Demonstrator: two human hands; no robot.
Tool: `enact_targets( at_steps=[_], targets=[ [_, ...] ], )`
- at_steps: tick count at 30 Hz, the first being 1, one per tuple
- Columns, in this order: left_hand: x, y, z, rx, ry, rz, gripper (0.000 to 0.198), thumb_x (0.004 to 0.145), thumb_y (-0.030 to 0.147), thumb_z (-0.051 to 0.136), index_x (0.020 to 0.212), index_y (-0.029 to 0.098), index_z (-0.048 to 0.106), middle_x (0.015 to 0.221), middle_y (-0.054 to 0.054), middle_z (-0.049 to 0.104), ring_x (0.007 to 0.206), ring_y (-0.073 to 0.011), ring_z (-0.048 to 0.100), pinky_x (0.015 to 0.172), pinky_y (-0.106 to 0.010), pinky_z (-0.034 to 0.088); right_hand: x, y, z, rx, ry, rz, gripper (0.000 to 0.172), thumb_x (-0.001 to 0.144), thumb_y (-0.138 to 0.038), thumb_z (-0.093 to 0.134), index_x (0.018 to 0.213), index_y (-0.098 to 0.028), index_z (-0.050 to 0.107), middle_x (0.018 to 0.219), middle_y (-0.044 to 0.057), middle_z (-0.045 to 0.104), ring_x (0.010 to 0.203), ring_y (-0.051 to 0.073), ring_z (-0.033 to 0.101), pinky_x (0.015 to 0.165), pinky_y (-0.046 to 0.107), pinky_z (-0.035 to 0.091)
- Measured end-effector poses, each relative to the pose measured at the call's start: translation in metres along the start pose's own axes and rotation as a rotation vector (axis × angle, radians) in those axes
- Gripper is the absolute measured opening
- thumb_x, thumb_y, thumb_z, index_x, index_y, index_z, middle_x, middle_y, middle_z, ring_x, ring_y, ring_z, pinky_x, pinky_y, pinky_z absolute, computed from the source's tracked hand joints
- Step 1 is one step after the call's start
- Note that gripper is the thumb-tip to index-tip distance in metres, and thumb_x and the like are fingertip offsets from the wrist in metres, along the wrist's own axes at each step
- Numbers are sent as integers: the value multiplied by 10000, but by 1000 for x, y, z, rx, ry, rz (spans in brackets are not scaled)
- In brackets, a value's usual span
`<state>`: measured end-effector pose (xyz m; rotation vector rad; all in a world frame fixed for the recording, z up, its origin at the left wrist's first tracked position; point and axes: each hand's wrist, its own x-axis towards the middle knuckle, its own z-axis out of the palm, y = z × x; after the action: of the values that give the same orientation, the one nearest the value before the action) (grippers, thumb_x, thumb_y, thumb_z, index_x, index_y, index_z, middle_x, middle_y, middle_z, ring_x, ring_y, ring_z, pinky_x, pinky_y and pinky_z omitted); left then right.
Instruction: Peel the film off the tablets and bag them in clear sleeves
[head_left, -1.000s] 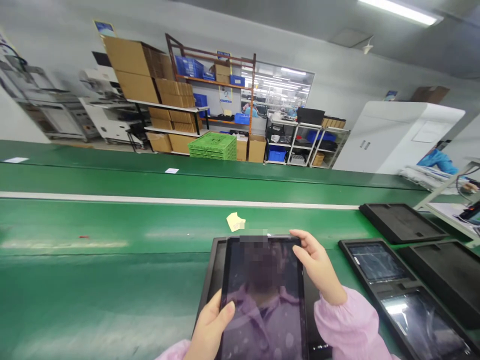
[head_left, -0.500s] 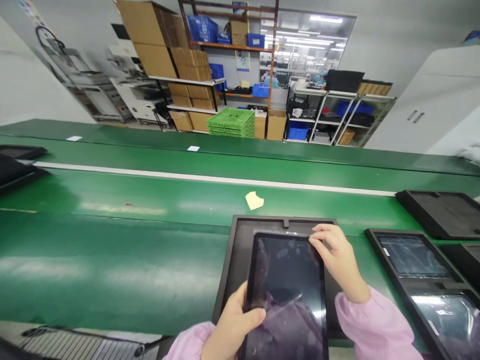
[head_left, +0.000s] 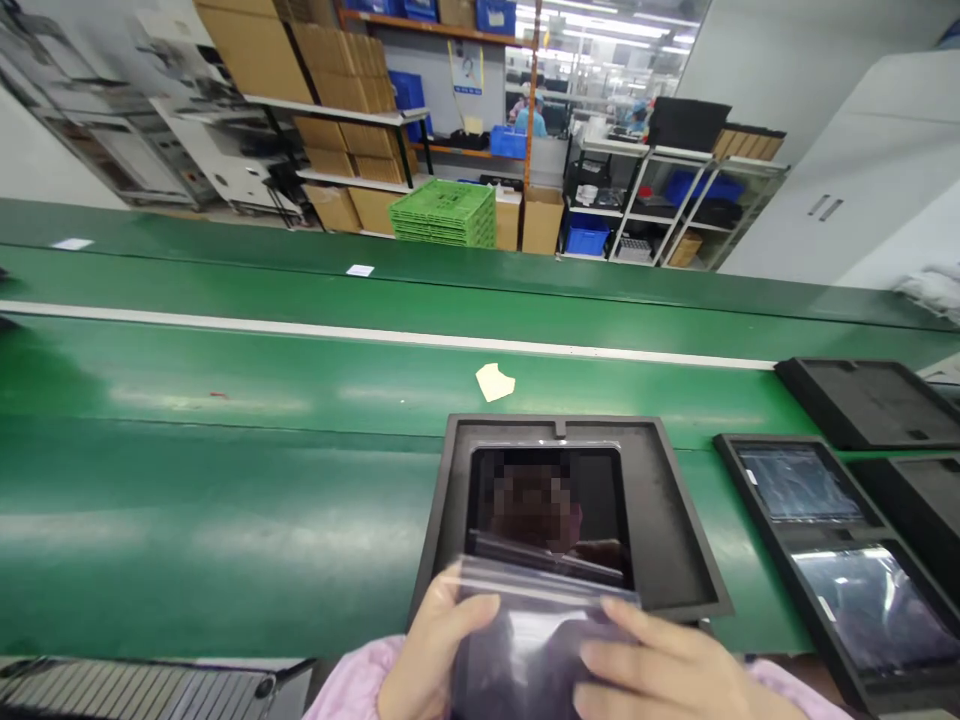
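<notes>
Left hand clasps the tablet; right hand, grip unclear, touches clear film; seemingly peeling; next needs steady pulling.

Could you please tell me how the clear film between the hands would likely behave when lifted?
The clear film is probably floppy, since it curls over the tablet. It looks thin and see-through, so likely light. Its glossy glare suggests it may be slippery.
</notes>
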<state>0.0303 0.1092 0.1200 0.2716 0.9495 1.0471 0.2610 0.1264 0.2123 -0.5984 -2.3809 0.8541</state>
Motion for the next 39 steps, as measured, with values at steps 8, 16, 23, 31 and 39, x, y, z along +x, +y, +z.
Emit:
enact_targets(
  at_steps=[8, 16, 23, 31, 39],
  targets=[
    [21, 33, 1, -29, 100, 15, 319, 641, 370, 738, 833, 128, 658, 737, -60, 708, 635, -196, 656, 582, -256, 495, 45, 34, -3, -4, -346, -201, 334, 863, -90, 354, 898, -95, 686, 1418, 140, 300, 1328, 241, 179, 1085, 423, 200],
    [35, 56, 14, -35, 29, -57, 208, 764, 283, 579, 773, 86, 646, 565, -68, 657, 448, -169, 591, 467, -254, 438, 90, 43, -37, 39, -498, -39, 458, 792, 81, 311, 922, -136, 692, 1436, 81, 291, 1302, 190, 276, 1062, 349, 285],
    [29, 53, 22, -41, -97, 51, 196, 722, 242, 631, 854, 100, 659, 686, -63, 687, 579, -163, 615, 569, -259, 463, 91, 37, -34, -503, -466, -117, 476, 663, -89, 743, 1097, -238, 616, 1421, 117, 301, 1312, 381, 165, 1024, 645, 125],
    [25, 46, 25, -50, -101, 90, 172, 683, 208, 664, 826, 114, 680, 728, -35, 688, 653, -146, 605, 641, -247, 436, 100, 91, -35, -495, 292, 150, 387, 845, -365, 569, 505, -199, 487, 917, 70, 590, 927, 279, 492, 809, 485, 391],
    [26, 43, 23, -68, -125, 65, 233, 701, 210, 657, 913, 118, 684, 786, -47, 715, 757, -193, 639, 722, -287, 451, 80, 97, -34, -211, 394, 178, 432, 863, -483, 517, 528, -212, 537, 1010, 65, 610, 1054, 290, 477, 933, 493, 322]
  ],
)
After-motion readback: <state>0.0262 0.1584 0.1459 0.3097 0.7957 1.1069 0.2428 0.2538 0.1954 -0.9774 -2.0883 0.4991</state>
